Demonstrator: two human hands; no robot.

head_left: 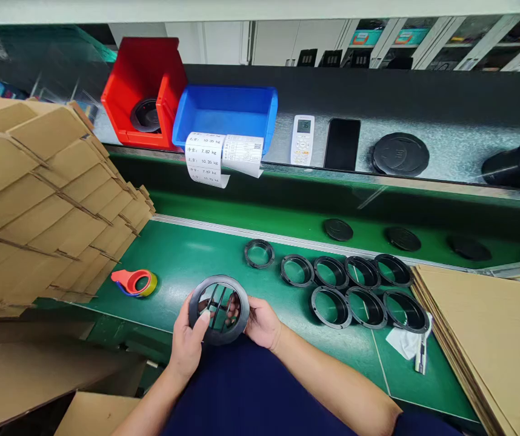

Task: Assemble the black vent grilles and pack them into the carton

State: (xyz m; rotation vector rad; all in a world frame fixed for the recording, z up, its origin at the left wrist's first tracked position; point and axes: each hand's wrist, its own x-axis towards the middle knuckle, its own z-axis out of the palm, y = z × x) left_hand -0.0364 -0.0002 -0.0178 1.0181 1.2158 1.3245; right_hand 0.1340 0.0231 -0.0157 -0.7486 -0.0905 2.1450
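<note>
Between the left hand (186, 346) and right hand (262, 323), both gripping its rim, sits a black slatted ring (219, 309).

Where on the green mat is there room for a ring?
Bare green mat lies between the tape roll and the lone black ring, above the slotted ring held by the left hand and right hand. A smaller strip runs from the right hand to the black rings. Crowded where those rings cluster against the cardboard sheets.
</note>
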